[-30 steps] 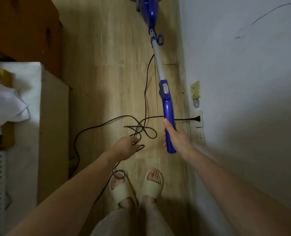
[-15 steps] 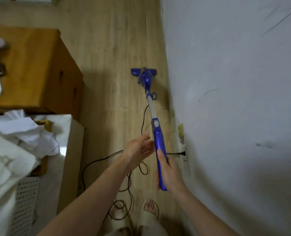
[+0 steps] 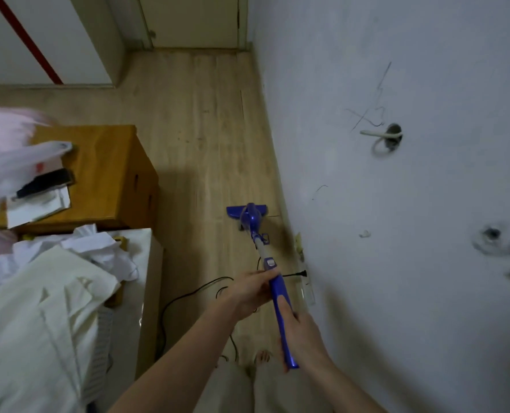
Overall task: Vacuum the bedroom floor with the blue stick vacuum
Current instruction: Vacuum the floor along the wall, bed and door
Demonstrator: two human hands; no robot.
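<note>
Now my right hand (image 3: 303, 332) grips blue stick vacuum (image 3: 273, 281) handle low, my left hand (image 3: 249, 290) wraps it higher; floor head (image 3: 246, 210) on wooden floor (image 3: 200, 120) beside wall (image 3: 397, 204).

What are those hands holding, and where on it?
Both grip the vacuum by its blue handle: right hand near the end, left hand higher, below the switch.
</note>
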